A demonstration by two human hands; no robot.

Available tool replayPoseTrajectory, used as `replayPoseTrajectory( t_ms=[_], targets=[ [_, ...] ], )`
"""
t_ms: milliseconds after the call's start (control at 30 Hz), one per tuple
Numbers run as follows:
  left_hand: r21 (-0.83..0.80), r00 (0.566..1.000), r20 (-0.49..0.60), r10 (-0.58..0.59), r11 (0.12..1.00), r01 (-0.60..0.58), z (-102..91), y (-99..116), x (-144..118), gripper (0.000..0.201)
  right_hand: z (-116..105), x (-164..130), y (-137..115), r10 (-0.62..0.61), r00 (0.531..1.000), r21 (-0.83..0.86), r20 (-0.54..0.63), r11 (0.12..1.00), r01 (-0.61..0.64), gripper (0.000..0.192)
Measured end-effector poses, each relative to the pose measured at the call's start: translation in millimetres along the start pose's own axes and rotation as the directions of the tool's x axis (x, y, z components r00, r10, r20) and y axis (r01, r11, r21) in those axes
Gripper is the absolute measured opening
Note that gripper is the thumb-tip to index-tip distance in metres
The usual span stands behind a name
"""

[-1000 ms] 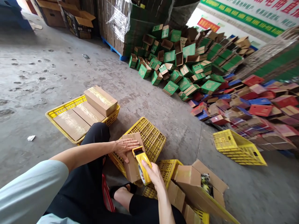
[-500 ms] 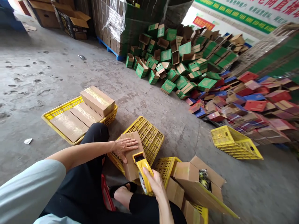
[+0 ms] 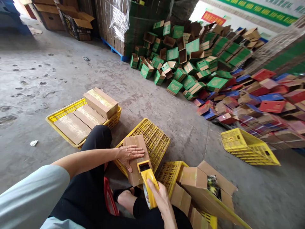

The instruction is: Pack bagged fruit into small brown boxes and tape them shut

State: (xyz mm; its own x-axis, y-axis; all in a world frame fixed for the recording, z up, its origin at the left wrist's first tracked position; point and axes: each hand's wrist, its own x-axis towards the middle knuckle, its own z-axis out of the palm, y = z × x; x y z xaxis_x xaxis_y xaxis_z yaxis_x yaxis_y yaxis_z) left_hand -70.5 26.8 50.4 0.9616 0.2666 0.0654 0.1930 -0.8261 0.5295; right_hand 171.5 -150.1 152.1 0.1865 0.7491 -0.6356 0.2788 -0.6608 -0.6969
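A brown cardboard box (image 3: 133, 141) lies on an upturned yellow plastic crate (image 3: 156, 140) in front of my knees. My left hand (image 3: 131, 156) rests flat on the box top, fingers stretched out and together. My right hand (image 3: 158, 195) is wrapped round the handle of a yellow tape dispenser (image 3: 149, 179) with a roll of tape in it. The dispenser's head touches or nearly touches the box, just right of my left hand; the exact contact cannot be made out.
A yellow basket (image 3: 53, 119) at left holds taped boxes. At right, an open carton (image 3: 194, 178) with dark packets in it sits over another crate. Green boxes (image 3: 173, 86) and red and blue boxes (image 3: 271, 106) are heaped beyond. A yellow crate (image 3: 232, 140) lies tipped.
The whole view has shifted slightly. Both hands keep nearly the same places on the box and dispenser; the dispenser's head sits a little lower along the box.
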Motion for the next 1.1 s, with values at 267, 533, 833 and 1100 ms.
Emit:
replayPoseTrajectory(
  t_ms=[267,533,833,1100],
  targets=[
    [0.042,1.000,0.018,-0.017,0.999,0.016,1.6,12.3,3.5,0.109,2.4,2.2,4.9,0.026,0.999,-0.046,-0.034,0.999,-0.028,0.071],
    [-0.011,0.998,0.033,0.046,0.999,-0.045,7.6,30.7,4.5,0.106,3.1,-2.9,9.0,0.039,0.999,-0.021,-0.005,0.999,-0.039,0.071],
    [0.005,0.998,0.039,0.047,0.999,-0.047,8.7,25.5,7.5,0.102,-7.0,-30.4,40.0,0.066,0.996,0.042,-0.057,0.997,-0.063,0.075],
    [0.077,0.991,0.046,0.128,0.988,-0.131,19.4,52.1,11.9,0.098,-6.2,-35.8,34.1,0.066,0.994,0.048,-0.083,0.997,-0.062,0.072]
  ],
)
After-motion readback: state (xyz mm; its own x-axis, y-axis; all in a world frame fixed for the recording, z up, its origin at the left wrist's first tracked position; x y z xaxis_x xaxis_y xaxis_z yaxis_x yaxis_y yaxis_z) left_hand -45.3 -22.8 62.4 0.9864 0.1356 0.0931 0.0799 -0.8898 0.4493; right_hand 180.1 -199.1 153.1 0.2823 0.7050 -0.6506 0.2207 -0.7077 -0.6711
